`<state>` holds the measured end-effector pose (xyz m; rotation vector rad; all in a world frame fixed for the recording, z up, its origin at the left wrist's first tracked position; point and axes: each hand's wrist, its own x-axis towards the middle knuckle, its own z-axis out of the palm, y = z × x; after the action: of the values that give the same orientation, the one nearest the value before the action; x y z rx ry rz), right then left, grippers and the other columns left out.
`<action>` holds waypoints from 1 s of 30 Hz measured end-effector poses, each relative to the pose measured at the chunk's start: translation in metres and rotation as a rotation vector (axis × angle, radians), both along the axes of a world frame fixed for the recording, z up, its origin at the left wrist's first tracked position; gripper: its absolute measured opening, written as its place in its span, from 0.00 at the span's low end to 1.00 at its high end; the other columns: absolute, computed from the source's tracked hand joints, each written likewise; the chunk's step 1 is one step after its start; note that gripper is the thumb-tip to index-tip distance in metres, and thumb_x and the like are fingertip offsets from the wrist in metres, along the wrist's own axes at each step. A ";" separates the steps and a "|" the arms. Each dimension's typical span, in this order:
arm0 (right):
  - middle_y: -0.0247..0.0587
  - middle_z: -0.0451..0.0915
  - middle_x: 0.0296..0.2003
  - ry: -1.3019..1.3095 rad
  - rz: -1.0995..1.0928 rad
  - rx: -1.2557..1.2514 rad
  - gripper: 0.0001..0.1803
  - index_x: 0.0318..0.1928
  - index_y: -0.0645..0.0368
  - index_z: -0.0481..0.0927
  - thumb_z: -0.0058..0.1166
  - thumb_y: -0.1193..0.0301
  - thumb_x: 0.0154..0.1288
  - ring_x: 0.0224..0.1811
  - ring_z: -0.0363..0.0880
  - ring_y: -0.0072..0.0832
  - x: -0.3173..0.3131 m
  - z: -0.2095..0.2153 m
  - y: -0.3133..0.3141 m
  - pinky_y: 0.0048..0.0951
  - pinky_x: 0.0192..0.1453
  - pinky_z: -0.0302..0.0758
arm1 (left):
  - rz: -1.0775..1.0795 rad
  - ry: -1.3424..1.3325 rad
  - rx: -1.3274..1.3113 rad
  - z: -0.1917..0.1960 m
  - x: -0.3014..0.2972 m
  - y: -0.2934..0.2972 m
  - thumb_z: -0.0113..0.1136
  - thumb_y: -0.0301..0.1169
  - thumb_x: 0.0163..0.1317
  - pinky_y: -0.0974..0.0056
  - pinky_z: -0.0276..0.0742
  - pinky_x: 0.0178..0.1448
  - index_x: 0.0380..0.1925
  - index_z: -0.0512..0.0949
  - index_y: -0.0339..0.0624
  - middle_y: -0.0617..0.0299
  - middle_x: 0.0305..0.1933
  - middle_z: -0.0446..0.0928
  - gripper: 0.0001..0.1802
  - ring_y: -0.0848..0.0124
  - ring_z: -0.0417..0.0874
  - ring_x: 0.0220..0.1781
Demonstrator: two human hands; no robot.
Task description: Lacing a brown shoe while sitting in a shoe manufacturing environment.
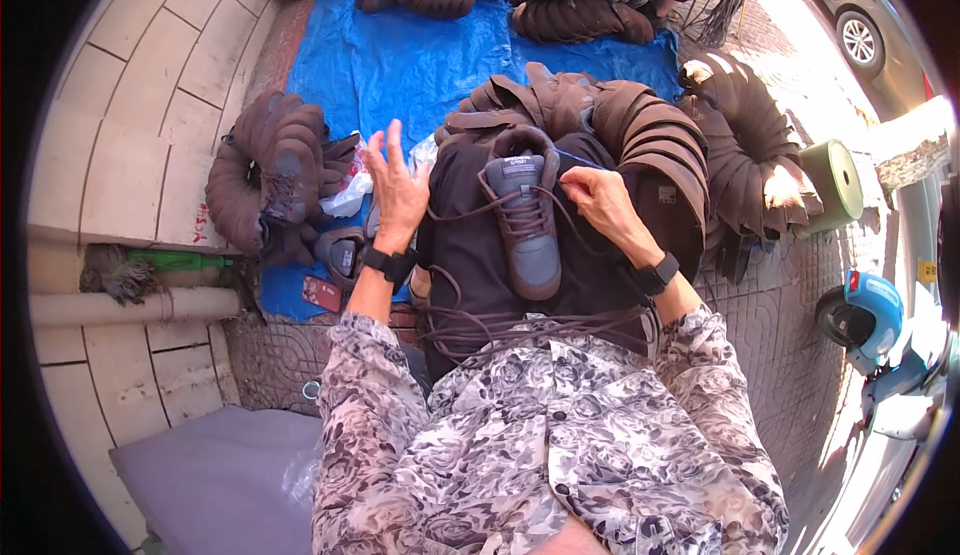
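Observation:
A grey-and-brown shoe upper (530,225) lies on my lap over dark trousers (450,190), toe toward me. Brown lace (522,217) is threaded through its front, with loose ends to both sides. My right hand (605,210) is closed beside the shoe's right edge, fingertips pinched on the shoelace. A thin blue strip (580,160) runs from the shoe's collar to these fingers; its kind is unclear. To the left of the shoe, my left hand (398,190) is raised, fingers spread, holding nothing. More loose brown laces (480,325) lie across my lap near my waist.
Rings of nested brown shoe uppers (265,170) stand left, with another stack (650,135) right and ahead. A blue tarp (400,55) covers the ground. Left are a red phone (321,294) and another upper (342,255); right, a green roll (832,185) and blue scooter (875,320).

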<state>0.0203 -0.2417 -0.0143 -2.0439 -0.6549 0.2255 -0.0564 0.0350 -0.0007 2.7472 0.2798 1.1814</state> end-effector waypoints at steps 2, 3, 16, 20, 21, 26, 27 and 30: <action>0.50 0.79 0.27 -0.026 0.001 -0.006 0.08 0.36 0.60 0.80 0.53 0.71 0.57 0.30 0.80 0.43 0.000 0.002 0.001 0.35 0.34 0.74 | -0.213 0.168 -0.473 0.001 -0.006 -0.010 0.61 0.23 0.50 0.60 0.73 0.50 0.49 0.71 0.38 0.52 0.47 0.71 0.23 0.63 0.77 0.47; 0.50 0.80 0.29 -0.053 0.010 -0.011 0.08 0.36 0.60 0.79 0.53 0.71 0.57 0.33 0.80 0.45 -0.001 0.003 0.002 0.35 0.35 0.74 | -0.278 0.181 -0.706 -0.005 -0.010 -0.015 0.61 0.24 0.52 0.62 0.75 0.45 0.45 0.73 0.37 0.53 0.42 0.74 0.18 0.65 0.78 0.41; 0.50 0.78 0.22 0.316 0.009 -0.025 0.07 0.24 0.63 0.76 0.49 0.72 0.53 0.27 0.79 0.44 0.005 0.031 0.022 0.37 0.31 0.75 | -0.432 0.819 -1.090 0.015 -0.027 -0.040 0.56 0.38 0.62 0.77 0.65 0.20 0.26 0.80 0.40 0.70 0.19 0.74 0.13 0.84 0.71 0.17; 0.51 0.78 0.22 -0.227 0.044 -0.208 0.09 0.23 0.64 0.75 0.49 0.71 0.55 0.27 0.78 0.48 0.010 0.019 0.027 0.41 0.32 0.74 | -0.480 0.726 -1.048 0.008 -0.028 -0.041 0.57 0.37 0.59 0.68 0.69 0.25 0.26 0.79 0.35 0.62 0.18 0.75 0.14 0.76 0.75 0.20; 0.49 0.77 0.22 -0.401 0.072 -0.271 0.08 0.26 0.63 0.74 0.49 0.70 0.56 0.28 0.78 0.46 0.007 0.016 0.029 0.42 0.33 0.73 | -0.516 0.686 -0.987 0.008 -0.029 -0.040 0.57 0.36 0.58 0.66 0.70 0.27 0.27 0.79 0.35 0.59 0.18 0.75 0.13 0.73 0.77 0.21; 0.43 0.78 0.30 -0.420 0.073 -0.331 0.07 0.31 0.59 0.72 0.56 0.73 0.52 0.35 0.77 0.42 -0.015 0.043 0.026 0.42 0.37 0.71 | -0.490 0.712 -0.790 0.029 -0.063 -0.019 0.56 0.30 0.58 0.69 0.71 0.30 0.29 0.79 0.34 0.61 0.21 0.76 0.09 0.76 0.75 0.24; 0.40 0.78 0.32 -0.592 0.118 -0.276 0.09 0.33 0.58 0.73 0.58 0.73 0.51 0.38 0.76 0.40 -0.021 0.056 0.030 0.40 0.40 0.71 | -0.487 0.734 -0.813 0.036 -0.074 -0.012 0.56 0.29 0.58 0.68 0.72 0.31 0.30 0.79 0.34 0.59 0.22 0.77 0.09 0.75 0.77 0.25; 0.36 0.76 0.36 -0.816 0.386 -0.098 0.17 0.41 0.55 0.74 0.60 0.69 0.48 0.48 0.72 0.34 -0.035 0.062 0.060 0.36 0.52 0.68 | -0.527 0.614 -0.697 0.040 -0.114 0.013 0.56 0.27 0.56 0.67 0.74 0.33 0.32 0.79 0.33 0.54 0.26 0.79 0.08 0.69 0.80 0.28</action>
<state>-0.0149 -0.1815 0.0478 -2.0543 -1.5628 -0.3935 -0.1708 0.0477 0.0389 2.2438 0.0030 0.0558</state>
